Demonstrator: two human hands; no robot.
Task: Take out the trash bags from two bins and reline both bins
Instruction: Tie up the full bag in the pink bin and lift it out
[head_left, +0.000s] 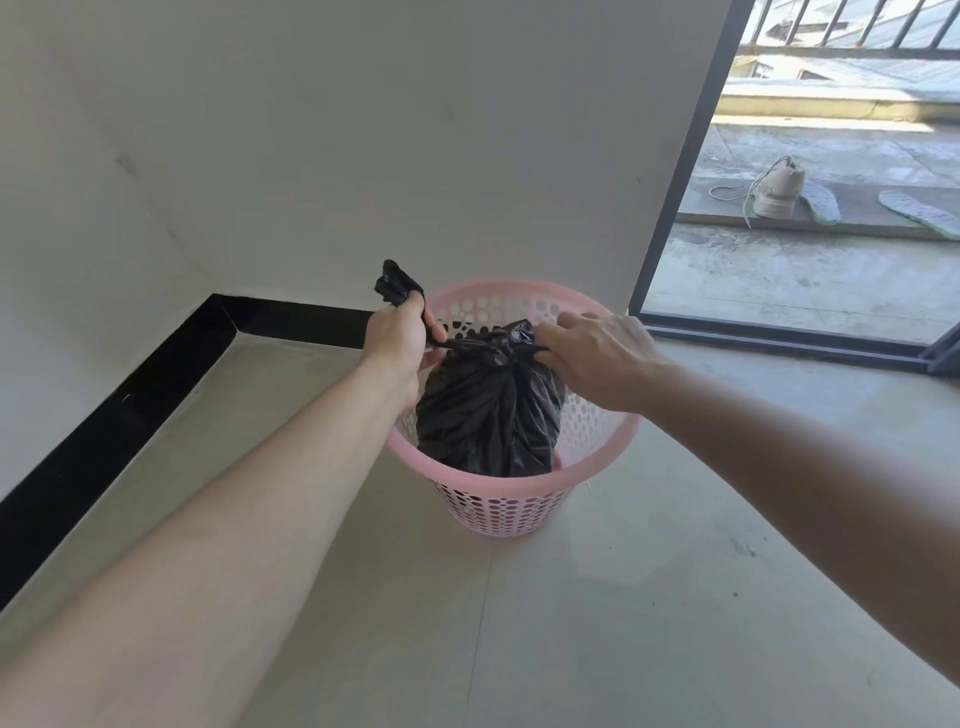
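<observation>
A pink perforated plastic bin (511, 506) stands on the grey floor near the wall corner. Inside it sits a full black trash bag (488, 415), its top gathered and twisted into a knot above the rim. My left hand (397, 340) is closed on one black tail of the bag, pulled up and to the left. My right hand (597, 358) grips the other side of the gathered neck, just right of the knot. Only one bin is in view.
A white wall with a black skirting (156, 374) runs along the left and back. At the right, a dark-framed glass door (670, 208) opens onto a concrete terrace with a beige shoe (776, 189) and insoles. Grey floor tiles lie in front of the bin.
</observation>
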